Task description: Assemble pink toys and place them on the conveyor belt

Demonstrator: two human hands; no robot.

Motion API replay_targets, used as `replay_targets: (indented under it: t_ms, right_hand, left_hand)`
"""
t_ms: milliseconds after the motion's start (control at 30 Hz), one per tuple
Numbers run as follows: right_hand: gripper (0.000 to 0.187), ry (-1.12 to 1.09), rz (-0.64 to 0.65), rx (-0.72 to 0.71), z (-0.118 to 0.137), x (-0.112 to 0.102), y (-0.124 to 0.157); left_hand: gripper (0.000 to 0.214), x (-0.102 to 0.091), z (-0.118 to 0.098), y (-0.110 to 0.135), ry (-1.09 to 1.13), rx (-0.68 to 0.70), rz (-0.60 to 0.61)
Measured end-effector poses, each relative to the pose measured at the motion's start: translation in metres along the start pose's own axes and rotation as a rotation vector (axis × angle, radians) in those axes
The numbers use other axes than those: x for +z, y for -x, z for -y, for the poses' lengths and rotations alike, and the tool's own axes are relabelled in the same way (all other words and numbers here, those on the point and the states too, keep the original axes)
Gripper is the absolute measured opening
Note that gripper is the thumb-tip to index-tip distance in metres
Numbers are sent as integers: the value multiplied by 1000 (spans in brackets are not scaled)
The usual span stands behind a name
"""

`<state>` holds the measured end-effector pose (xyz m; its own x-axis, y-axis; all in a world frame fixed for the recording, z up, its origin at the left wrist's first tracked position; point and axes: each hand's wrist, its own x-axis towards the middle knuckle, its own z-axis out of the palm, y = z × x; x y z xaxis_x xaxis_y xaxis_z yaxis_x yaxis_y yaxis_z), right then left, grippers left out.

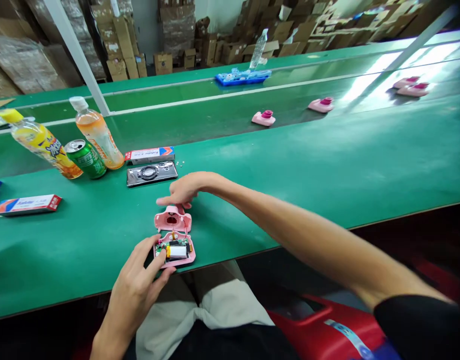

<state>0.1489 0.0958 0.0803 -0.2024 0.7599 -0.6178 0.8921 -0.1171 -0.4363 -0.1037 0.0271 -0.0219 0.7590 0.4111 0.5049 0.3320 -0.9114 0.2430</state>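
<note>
A pink toy camera lies opened in two halves at the table's near edge. Its rear half (194, 256) holds a circuit board and a silver battery (176, 251). My left hand (140, 275) grips this half from the left, thumb at the lower edge and fingers over the board's left side. Just beyond, the front shell (161, 220) shows its hollow inside, joined by thin wires. My right hand (185, 190) reaches over to the shell's far side, one finger stretched left and others curled at its upper edge; the shell partly hides their contact.
A dark phone-like device (152, 173) and a narrow box (150, 155) lie beyond my right hand, near tiny loose parts. Bottles (98, 132), a green can (86, 159) and another box (27, 204) stand left. Pink camera parts (263, 118) and a blue tray (243, 77) sit on the belt.
</note>
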Motion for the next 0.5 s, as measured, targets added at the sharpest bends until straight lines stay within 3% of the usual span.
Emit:
replay_targets:
  t_ms: [33,100,267,333,400,500]
  right_hand:
    - [56,32,115,17,9,-8,-9]
    - [50,58,194,47,26,-13,-19]
    - [42,104,175,-9,42,-20,-5]
    - [31,98,113,-112,40,-28,8]
    - [17,97,18,-302,38,-32,22]
    - [24,86,-147,-617,38,-26,41]
  left_hand:
    - [22,0,0,0,-6,2,4]
    - [22,1,-1,0,-19,3,6]
    - [18,1,-4,4,116,-123,-63]
    - [13,0,-5,3,269,-217,-164]
    - [14,-2,-4,1,449,-340,-316]
    - [24,-2,-3,-7,666,-496,-568]
